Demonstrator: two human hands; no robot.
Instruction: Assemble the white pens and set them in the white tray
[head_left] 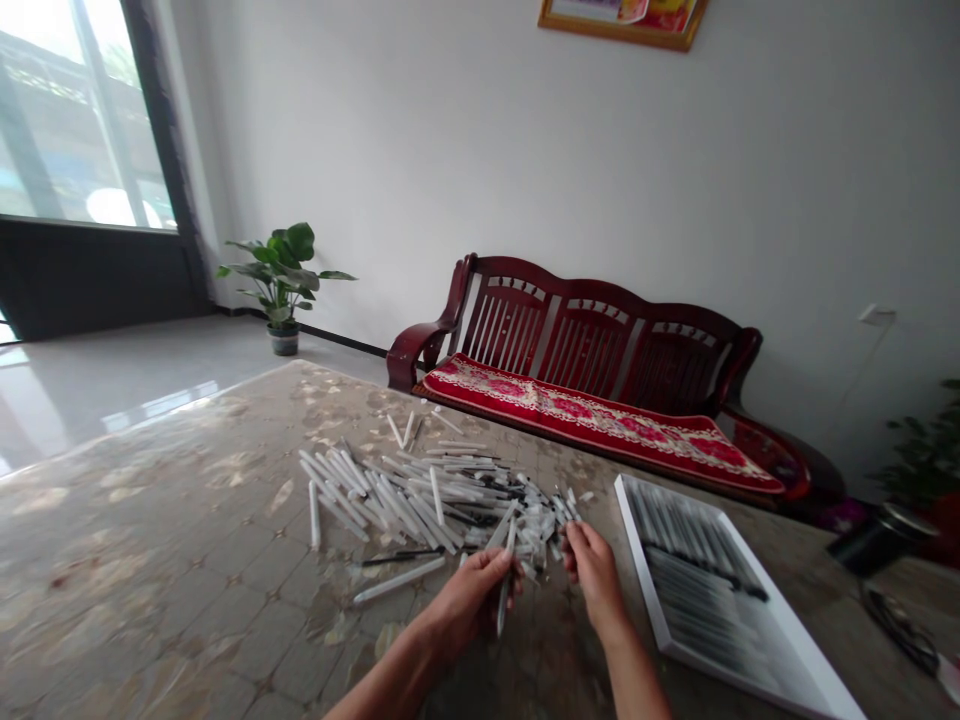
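My left hand (478, 592) is closed around a slim pen (503, 605), which slants upright between thumb and fingers. Just right of it, my right hand (594, 568) has its fingers pinched together beside small clear and white pieces (537, 530); what they grip, if anything, is too small to make out. In front of both hands spreads a loose pile of white and grey pens (405, 490), with some dark ones among them. To the right lies a shallow white tray (791, 620) holding two rows of pens, blurred by motion.
A patterned cover (225, 560) lies over the table. Beyond it stands a dark red wooden bench (585, 330) with a red floral runner (570, 400). A potted plant (283, 280) is on the floor at left. A dark cylindrical object (885, 540) sits at far right.
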